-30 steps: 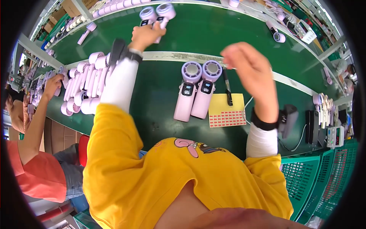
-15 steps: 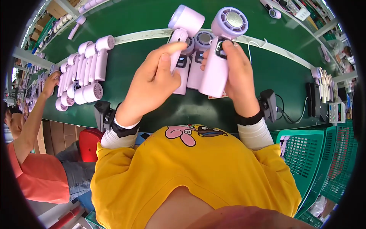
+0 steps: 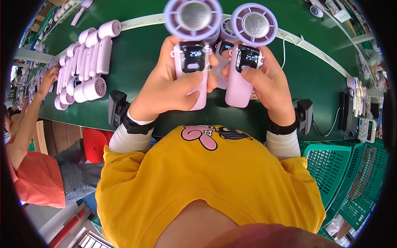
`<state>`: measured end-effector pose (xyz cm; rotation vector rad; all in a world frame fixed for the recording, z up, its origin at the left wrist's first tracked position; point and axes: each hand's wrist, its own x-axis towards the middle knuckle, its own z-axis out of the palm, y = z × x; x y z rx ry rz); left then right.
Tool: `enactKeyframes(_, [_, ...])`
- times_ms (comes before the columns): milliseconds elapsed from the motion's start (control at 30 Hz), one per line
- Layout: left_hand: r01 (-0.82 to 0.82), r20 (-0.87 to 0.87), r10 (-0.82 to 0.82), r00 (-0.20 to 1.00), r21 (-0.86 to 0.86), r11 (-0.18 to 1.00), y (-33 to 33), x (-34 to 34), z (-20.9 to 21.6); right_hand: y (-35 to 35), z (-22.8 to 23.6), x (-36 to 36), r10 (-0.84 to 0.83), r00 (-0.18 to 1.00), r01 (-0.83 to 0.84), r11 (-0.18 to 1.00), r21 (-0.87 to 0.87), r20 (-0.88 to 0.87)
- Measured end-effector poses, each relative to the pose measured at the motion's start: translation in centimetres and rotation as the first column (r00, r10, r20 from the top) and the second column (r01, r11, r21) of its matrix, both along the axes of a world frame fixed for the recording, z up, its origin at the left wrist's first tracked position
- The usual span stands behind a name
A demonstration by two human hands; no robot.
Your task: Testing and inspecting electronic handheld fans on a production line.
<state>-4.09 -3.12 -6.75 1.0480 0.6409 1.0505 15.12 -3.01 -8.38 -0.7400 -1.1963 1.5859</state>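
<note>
left hand (image 3: 171,89): pink fan (image 3: 191,62) | right hand (image 3: 264,84): second fan (image 3: 244,70)

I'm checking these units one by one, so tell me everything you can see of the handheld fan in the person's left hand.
The left-hand fan looks like pale lilac plastic: a long, rounded handle topped by a round, ribbed head with a shiny silver centre disc. A small dark screen below the head is lit with pale digits. It is held upright above the green table, its front facing the camera. The left hand wraps the handle, thumb across its front below the screen. A second, similar fan is held close beside it in the right hand.
</note>
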Motion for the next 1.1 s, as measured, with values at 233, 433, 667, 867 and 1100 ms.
enactKeyframes(233, [0.028, -0.021, -0.029, 0.999, -0.039, 0.999, 0.0, 0.0, -0.8, -0.3, -0.1, -0.4, -0.008, 0.998, 0.008, 1.0, -0.005, 0.06])
enactKeyframes(433, [0.071, -0.006, -0.071, 0.997, 0.01, 0.997, -0.2, 0.0, -1.3, -0.4, 0.1, -0.7, 0.031, 0.998, -0.032, 0.999, 0.009, 0.051])
enactKeyframes(667, [0.084, -0.015, -0.084, 0.996, 0.027, 0.996, -0.5, 0.3, -1.1, -0.6, -0.3, -1.0, -0.021, 0.999, 0.022, 0.999, -0.037, 0.03])
enactKeyframes(867, [0.083, 0.029, -0.083, 0.996, 0.026, 0.996, -0.5, 0.2, -1.3, -0.7, -0.2, -1.1, 0.006, 1.0, -0.006, 1.0, -0.006, 0.028])
enactKeyframes(1100, [0.082, -0.012, -0.082, 0.997, -0.003, 0.997, -0.3, 0.3, -1.3, -0.6, -0.4, -1.2, -0.057, 0.997, 0.059, 0.998, -0.033, 0.043])
